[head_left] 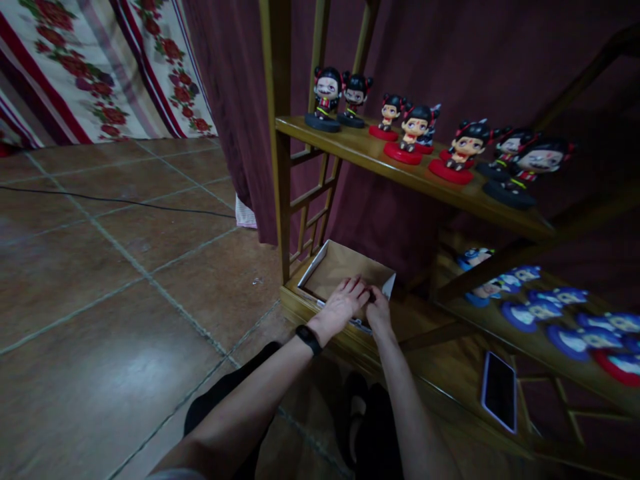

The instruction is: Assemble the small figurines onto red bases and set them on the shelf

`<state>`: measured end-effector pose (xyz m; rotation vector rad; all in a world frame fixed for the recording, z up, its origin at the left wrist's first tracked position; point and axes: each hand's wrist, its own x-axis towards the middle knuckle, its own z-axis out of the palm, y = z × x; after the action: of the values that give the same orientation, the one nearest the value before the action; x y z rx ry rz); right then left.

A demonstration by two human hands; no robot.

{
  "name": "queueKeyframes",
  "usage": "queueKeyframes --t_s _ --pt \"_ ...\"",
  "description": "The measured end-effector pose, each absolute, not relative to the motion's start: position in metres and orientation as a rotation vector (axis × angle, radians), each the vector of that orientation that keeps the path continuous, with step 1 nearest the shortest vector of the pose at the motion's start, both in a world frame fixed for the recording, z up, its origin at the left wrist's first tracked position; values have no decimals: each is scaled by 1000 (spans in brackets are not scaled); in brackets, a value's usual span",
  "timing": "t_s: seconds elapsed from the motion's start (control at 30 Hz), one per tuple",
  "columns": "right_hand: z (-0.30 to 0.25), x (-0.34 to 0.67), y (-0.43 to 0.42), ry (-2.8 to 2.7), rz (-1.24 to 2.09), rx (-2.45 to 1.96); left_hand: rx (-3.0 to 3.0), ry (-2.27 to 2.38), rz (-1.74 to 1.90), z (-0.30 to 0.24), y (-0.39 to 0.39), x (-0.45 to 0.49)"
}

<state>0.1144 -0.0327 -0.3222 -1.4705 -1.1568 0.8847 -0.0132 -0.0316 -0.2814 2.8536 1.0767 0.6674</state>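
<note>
My left hand [345,300], with a black band [309,339] on its wrist, reaches over a shallow open cardboard box [334,263]. Its fingers bend together toward my right hand [379,311], which is closed at the box's right side. Between the fingertips a small dark thing partly shows, too hidden to name. The box has pale walls and a brown inside, and rests on the low board of a wooden shelf unit [285,213]. My hands cover its near right corner.
On the upper board stand several dark-haired figurines [414,128] on red or black bases. Several blue-and-white figurines [533,310] fill a shelf at right. A phone [500,391] lies on the low board. A black cable [125,201] crosses the tiled floor; a purple curtain [225,87] hangs behind.
</note>
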Motion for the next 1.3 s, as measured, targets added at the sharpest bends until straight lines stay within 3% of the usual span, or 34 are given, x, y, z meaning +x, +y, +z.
queueKeyframes --t_s 0.23,0.4,0.57,1.3 --pt "-322 112 -31 -1095 913 -1418 2474 1079 877 -287 -29 -14" --pt "-326 114 -27 -961 933 -1380 1412 1156 1114 -300 -8 -11" --pt "-320 113 -28 -945 944 -1350 585 871 927 -302 3 -17" --pt "-323 115 -28 -1055 918 -1393 552 849 887 -299 -1 -14"
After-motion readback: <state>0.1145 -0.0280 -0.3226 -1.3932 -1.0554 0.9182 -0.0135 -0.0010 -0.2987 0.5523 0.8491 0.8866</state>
